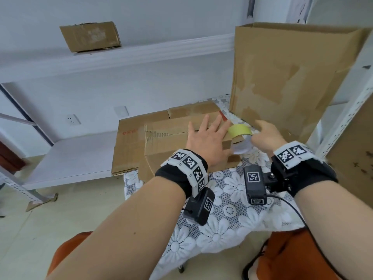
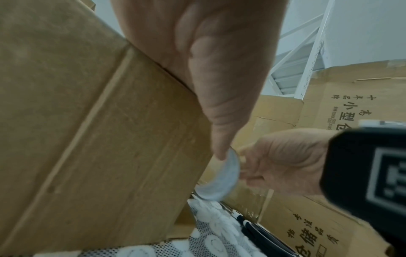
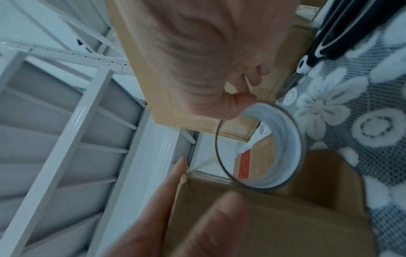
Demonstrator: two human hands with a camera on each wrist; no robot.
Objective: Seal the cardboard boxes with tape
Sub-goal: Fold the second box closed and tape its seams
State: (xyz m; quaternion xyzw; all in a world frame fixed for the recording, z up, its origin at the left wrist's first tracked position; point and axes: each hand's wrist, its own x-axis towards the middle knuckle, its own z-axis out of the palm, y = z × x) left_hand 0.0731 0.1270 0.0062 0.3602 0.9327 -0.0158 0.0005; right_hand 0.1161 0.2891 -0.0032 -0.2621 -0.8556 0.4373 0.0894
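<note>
A small closed cardboard box lies on the lace-covered table. My left hand presses flat on its top, fingers straight and spread. In the left wrist view its thumb reaches down the box side and touches the tape roll. My right hand grips the yellowish tape roll at the box's right end. In the right wrist view the roll hangs from curled fingers just over the box corner. No pulled-out tape strip is visible.
A flattened carton lies under and behind the small box. A tall open carton stands at the back right, with metal shelving beside it. Another box sits on the upper shelf. A black-handled tool lies on the tablecloth.
</note>
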